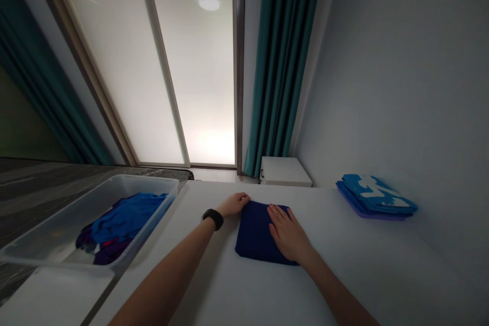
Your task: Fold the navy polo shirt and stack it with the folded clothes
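A folded navy blue cloth (pixel 254 234) lies on the white table (pixel 344 265) in front of me. My right hand (pixel 286 232) rests flat on its right half, fingers stretched out. My left hand (pixel 235 204), with a black watch on the wrist, is at the cloth's far left corner, fingers curled against its edge; whether they pinch the fabric I cannot tell.
A clear plastic bin (pixel 49 234) at the left holds crumpled blue and purple clothes (pixel 122 224). A stack of folded blue and white cloths (pixel 376 197) lies at the right by the wall. A small white cabinet (pixel 284 170) and teal curtains (pixel 282 61) stand beyond the table.
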Action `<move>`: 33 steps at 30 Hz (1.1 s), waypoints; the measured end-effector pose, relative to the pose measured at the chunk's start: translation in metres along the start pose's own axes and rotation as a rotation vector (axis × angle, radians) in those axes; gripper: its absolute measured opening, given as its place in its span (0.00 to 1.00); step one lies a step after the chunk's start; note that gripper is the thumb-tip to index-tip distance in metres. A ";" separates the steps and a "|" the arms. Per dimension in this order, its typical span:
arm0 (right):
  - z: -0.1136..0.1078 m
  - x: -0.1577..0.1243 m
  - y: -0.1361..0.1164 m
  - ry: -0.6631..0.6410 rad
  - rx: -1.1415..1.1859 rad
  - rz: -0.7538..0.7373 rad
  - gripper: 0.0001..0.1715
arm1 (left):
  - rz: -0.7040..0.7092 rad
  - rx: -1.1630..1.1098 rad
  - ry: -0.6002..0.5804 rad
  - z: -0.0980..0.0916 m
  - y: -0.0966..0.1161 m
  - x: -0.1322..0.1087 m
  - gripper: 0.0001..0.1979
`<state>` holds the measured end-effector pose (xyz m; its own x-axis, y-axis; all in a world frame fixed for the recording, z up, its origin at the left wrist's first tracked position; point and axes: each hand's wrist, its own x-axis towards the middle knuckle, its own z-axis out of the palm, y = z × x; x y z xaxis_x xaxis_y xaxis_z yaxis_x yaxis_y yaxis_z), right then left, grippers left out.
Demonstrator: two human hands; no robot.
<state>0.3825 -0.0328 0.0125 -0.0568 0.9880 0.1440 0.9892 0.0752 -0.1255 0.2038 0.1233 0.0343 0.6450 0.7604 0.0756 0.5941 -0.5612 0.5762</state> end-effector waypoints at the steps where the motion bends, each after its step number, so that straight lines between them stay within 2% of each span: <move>1: 0.000 0.000 0.000 0.002 0.004 0.000 0.32 | -0.008 -0.020 -0.028 -0.001 -0.006 0.004 0.15; 6: 0.000 0.000 0.000 0.005 0.018 0.009 0.33 | -0.061 -0.068 -0.031 0.007 -0.022 0.008 0.16; 13: 0.002 0.001 -0.001 0.017 0.021 0.009 0.33 | -0.119 -0.010 0.008 0.012 -0.022 0.005 0.11; 21: -0.001 0.000 0.001 -0.003 0.012 -0.002 0.32 | -0.184 0.041 0.034 0.013 -0.022 0.003 0.11; 27: -0.009 0.012 -0.025 0.015 0.007 0.021 0.35 | -0.212 -0.001 0.087 0.016 -0.022 0.003 0.11; 33: 0.000 0.018 -0.043 -0.018 0.037 0.014 0.38 | -0.194 -0.060 0.131 0.018 -0.027 0.002 0.11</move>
<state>0.3392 -0.0181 0.0204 -0.0454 0.9913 0.1238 0.9843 0.0655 -0.1641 0.1975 0.1346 0.0045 0.4513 0.8903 0.0612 0.6689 -0.3829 0.6371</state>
